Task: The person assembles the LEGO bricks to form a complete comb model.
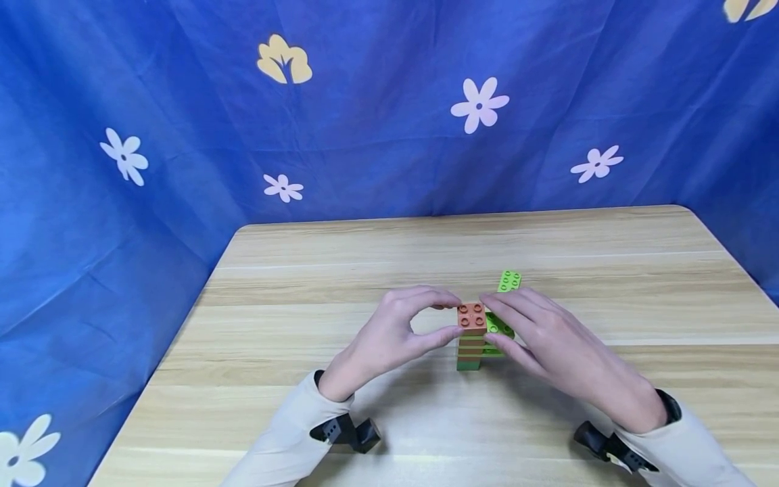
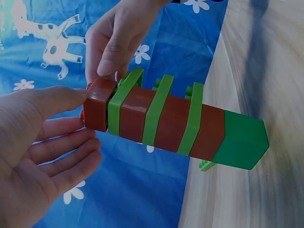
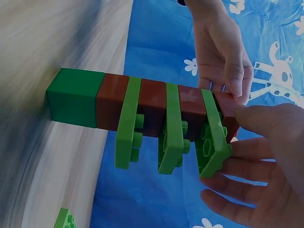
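A tower of toy building bricks (image 1: 470,352) stands upright on the table. At its foot is a dark green brick (image 2: 242,140); brown bricks (image 2: 171,123) alternate above it with light green plates (image 3: 127,126) that jut out to the right. A thin dark gap shows beneath the topmost brown brick (image 1: 471,316). My left hand (image 1: 402,325) pinches that brick from the left, thumb in front and forefinger behind. From the right, my right hand (image 1: 554,338) pinches the same brick, its other fingers near the uppermost plate (image 3: 213,152).
Behind the tower lies a loose light green plate (image 1: 510,279) on the wooden table (image 1: 304,270). A blue curtain (image 1: 377,135) with flowers hangs beyond the table's far edge and at both sides.
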`<state>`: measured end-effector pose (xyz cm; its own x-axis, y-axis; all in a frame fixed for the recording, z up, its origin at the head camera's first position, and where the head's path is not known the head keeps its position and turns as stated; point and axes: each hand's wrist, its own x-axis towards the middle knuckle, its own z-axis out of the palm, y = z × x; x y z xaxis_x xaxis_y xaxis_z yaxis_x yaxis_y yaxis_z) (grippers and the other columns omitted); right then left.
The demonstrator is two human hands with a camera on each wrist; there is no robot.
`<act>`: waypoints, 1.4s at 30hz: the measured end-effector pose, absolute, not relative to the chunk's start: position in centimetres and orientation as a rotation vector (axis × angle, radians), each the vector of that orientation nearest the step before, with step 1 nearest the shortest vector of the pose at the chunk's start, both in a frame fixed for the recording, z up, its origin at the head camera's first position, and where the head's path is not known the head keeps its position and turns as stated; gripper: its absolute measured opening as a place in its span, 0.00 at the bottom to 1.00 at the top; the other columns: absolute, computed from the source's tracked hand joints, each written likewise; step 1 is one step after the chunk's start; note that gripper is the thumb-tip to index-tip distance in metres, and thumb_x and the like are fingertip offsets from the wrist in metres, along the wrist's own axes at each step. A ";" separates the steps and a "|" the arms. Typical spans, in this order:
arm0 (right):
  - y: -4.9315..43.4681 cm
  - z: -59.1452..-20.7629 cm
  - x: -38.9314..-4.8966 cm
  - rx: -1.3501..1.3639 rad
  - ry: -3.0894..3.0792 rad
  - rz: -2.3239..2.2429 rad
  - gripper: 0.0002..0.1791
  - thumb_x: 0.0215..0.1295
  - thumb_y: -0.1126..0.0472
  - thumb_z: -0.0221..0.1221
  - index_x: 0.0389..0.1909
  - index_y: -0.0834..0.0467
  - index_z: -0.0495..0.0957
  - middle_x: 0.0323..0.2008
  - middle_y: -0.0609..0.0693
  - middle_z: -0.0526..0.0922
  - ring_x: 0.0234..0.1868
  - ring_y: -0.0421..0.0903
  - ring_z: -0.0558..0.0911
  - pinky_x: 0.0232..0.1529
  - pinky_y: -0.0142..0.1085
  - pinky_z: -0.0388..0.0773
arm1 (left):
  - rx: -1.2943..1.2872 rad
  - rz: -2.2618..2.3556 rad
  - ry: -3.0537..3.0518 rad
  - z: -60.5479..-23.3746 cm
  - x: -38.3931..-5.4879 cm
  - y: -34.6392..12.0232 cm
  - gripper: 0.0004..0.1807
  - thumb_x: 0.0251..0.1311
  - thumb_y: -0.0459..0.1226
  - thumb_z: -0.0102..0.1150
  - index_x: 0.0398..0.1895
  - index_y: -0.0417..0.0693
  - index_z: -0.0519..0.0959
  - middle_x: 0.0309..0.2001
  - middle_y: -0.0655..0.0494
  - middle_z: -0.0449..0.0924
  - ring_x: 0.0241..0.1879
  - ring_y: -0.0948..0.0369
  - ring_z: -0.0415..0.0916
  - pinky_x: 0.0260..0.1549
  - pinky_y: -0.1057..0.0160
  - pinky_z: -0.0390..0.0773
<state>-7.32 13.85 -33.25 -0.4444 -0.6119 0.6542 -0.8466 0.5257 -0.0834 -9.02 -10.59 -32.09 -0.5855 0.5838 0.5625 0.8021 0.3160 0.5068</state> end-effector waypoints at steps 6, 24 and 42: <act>13.7 -33.2 -7.4 1.159 -2.197 0.543 0.29 0.77 0.45 0.40 0.55 0.65 0.76 0.48 0.54 0.81 0.48 0.51 0.79 0.47 0.47 0.80 | -1.277 -1.148 -2.289 -32.2 -9.0 -10.5 0.15 0.56 0.35 0.68 0.46 0.42 0.82 0.43 0.54 0.85 0.44 0.61 0.81 0.48 0.70 0.78; 13.3 -33.3 -7.6 1.189 -2.184 0.637 0.28 0.76 0.46 0.42 0.50 0.66 0.79 0.42 0.51 0.83 0.43 0.46 0.79 0.41 0.41 0.82 | -1.263 -1.083 -2.315 -31.7 -8.8 -10.3 0.13 0.55 0.35 0.68 0.43 0.42 0.83 0.41 0.53 0.86 0.40 0.62 0.81 0.45 0.72 0.78; 13.3 -33.6 -7.7 1.173 -2.165 0.632 0.27 0.75 0.47 0.44 0.49 0.66 0.80 0.42 0.53 0.83 0.42 0.47 0.80 0.40 0.41 0.83 | -1.201 -1.218 -2.379 -32.2 -8.8 -10.2 0.13 0.56 0.36 0.67 0.45 0.43 0.83 0.42 0.53 0.86 0.41 0.63 0.82 0.45 0.72 0.79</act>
